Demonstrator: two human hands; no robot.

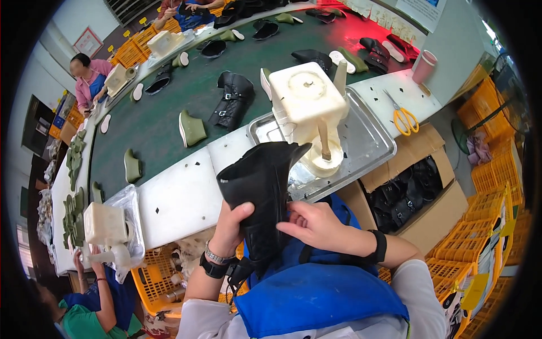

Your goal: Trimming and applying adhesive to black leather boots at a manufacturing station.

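In front of my apron, a black boot upper (pixel 261 183) stands with its wide opening tilted up. My left hand (pixel 226 229) is closed round its left side, the thumb lying across the front. The curled fingers of my right hand (pixel 316 226) pinch the boot's right edge, and their tips are partly hidden. Just beyond the boot sits a white glue pot (pixel 309 101) with a lower dish at its near side. A brush (pixel 323 144) leans in that dish. Beneath the pot lies a metal tray (pixel 370 152).
Orange-handled scissors (pixel 404 118) lie on the white ledge (pixel 175 206). A green conveyor belt (pixel 169 110) carries a buckled black boot (pixel 232 100) and green wedge soles (pixel 193 129). An open carton (pixel 435 212) of black boots stands right, near orange crates (pixel 468 231). Co-workers sit left and far.
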